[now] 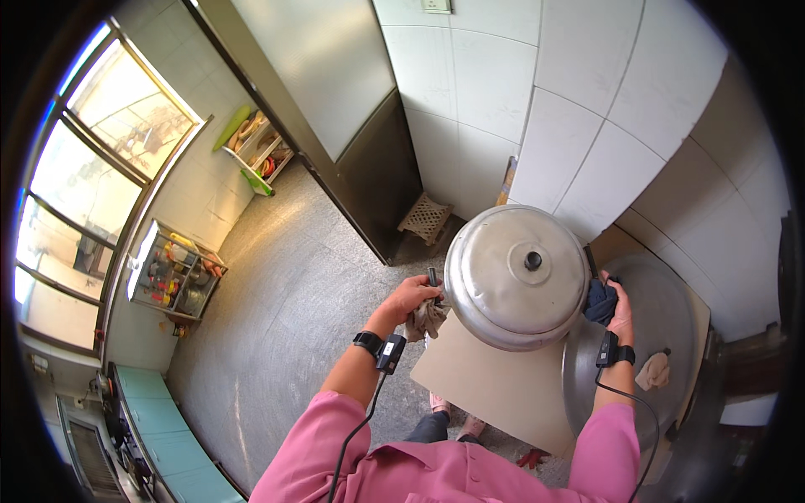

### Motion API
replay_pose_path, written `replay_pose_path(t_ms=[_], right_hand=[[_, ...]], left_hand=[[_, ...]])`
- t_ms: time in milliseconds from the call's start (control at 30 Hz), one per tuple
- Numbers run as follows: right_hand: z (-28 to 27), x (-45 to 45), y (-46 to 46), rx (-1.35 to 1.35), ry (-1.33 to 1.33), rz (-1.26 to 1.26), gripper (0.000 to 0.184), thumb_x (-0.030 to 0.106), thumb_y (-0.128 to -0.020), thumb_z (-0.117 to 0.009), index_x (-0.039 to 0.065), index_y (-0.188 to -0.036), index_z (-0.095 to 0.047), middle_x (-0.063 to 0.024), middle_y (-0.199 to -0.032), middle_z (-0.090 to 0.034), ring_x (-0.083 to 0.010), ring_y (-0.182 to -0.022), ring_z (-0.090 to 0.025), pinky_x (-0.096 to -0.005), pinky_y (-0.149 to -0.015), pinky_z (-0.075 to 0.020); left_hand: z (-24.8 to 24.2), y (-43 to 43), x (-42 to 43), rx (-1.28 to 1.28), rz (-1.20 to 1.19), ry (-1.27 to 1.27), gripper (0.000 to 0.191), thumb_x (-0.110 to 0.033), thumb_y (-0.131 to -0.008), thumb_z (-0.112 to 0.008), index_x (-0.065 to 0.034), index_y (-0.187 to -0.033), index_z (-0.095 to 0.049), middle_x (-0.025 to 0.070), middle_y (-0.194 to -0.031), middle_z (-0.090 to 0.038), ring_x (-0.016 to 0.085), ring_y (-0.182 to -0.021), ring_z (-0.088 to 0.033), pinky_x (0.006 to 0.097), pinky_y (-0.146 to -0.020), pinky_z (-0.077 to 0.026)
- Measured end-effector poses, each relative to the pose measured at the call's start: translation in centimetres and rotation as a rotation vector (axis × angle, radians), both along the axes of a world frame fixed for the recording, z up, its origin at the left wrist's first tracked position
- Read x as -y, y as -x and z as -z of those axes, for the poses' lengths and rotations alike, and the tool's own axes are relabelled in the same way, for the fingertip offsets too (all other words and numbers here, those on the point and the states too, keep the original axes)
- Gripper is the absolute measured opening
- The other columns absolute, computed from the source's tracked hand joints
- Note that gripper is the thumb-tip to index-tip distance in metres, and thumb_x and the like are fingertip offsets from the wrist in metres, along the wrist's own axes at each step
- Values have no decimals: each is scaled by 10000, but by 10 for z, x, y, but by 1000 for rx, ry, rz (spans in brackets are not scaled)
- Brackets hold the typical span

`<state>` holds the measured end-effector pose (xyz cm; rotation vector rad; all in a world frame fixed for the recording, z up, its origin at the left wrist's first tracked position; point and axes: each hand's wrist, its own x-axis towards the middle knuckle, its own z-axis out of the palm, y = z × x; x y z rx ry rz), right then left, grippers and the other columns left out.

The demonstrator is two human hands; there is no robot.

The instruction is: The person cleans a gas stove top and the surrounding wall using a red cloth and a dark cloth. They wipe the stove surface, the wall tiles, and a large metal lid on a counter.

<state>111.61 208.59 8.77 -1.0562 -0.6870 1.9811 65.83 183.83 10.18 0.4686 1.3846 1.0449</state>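
Observation:
A round aluminium pot with a domed lid point(490, 258) is in front of me, and a black knob point(533, 260) tops the lid. My left hand point(412, 300) grips the pot's left side handle point(433, 276), with a grey-beige cloth point(426, 322) bunched under the fingers. On the other side my right hand point(621, 309) grasps the right handle through a dark blue cloth point(600, 303). The pot overlaps the far part of a beige board tabletop point(497, 377). Whether its base rests there or is lifted is hidden.
A big round metal lid or pan point(666, 302) lies at the right, with a beige cloth point(654, 371) on it. Beyond the pot are a woven stool point(426, 217), a brown-framed door point(377, 151) and a tiled wall point(566, 144). Green cabinets point(166, 434) line the lower left.

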Motion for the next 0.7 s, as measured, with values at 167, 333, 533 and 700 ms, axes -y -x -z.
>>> replay_pose_path(t_ms=[167, 333, 533, 700], right_hand=[[2, -5, 2, 99, -79, -71, 450, 289, -899, -651, 73, -1293, -629, -30, -1049, -700, -172, -919, -675, -310, -859, -538], [-13, 15, -5, -27, -204, -127, 531, 302, -905, -634, 28, -1355, -573, -76, -1155, -681, -198, -1018, -669, -324, -930, -521], [-48, 65, 11, -94, -168, -179, 579, 290, -864, -665, -7, -1350, -559, -122, -1151, -664, -248, -1025, -671, -365, -922, -543], [-47, 121, 36, -41, -84, -281, 414, 265, -873, -668, -18, -1169, -614, -116, -896, -689, -235, -764, -689, -354, -712, -578]], left_hand=[[-4, -12, 6, -45, -48, 26, 169, -78, -905, -668, -5, -1058, -658, 53, -938, -688, 140, -819, -678, 305, -761, -580], [-29, -16, 38, -37, -93, -91, 167, -88, -911, -672, -13, -1060, -657, 47, -949, -683, 134, -841, -675, 301, -786, -575], [-77, 5, 118, -110, -94, -73, 214, -97, -899, -693, -11, -1093, -659, 45, -963, -681, 141, -881, -678, 301, -807, -571], [-90, 16, 186, -214, -92, -31, 220, -84, -884, -691, -2, -1087, -672, 56, -974, -690, 145, -877, -676, 306, -801, -567]])
